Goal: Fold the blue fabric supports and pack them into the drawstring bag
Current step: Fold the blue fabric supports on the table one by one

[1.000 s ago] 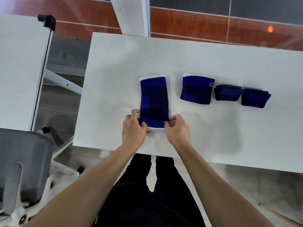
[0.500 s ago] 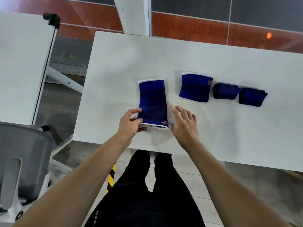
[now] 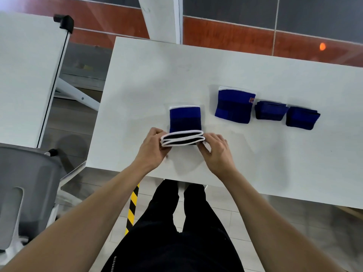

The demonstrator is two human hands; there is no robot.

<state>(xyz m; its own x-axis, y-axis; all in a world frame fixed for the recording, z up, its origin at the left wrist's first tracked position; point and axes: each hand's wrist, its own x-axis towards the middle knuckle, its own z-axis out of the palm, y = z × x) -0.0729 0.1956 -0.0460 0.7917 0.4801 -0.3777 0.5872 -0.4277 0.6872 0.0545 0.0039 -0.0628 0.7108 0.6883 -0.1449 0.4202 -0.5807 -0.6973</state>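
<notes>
A blue fabric support (image 3: 184, 119) with white-trimmed ends lies on the white table (image 3: 149, 75) near its front edge. Its near end is lifted off the table, showing the white rims. My left hand (image 3: 152, 149) pinches that raised end at its left corner and my right hand (image 3: 217, 150) pinches it at the right corner. To the right lie another flat blue support (image 3: 233, 106) and two small folded blue supports (image 3: 271, 110), (image 3: 302, 118) in a row. No drawstring bag is in view.
A grey chair (image 3: 25, 185) stands at the lower left beside the table. A second white table (image 3: 27, 73) is at the left. My dark trousers show below the table's front edge, over a tiled floor with a yellow-black strip (image 3: 132, 207).
Both hands took hold of the near end of the support and raised it off the table, bending it back toward the far end. The other supports have not moved.
</notes>
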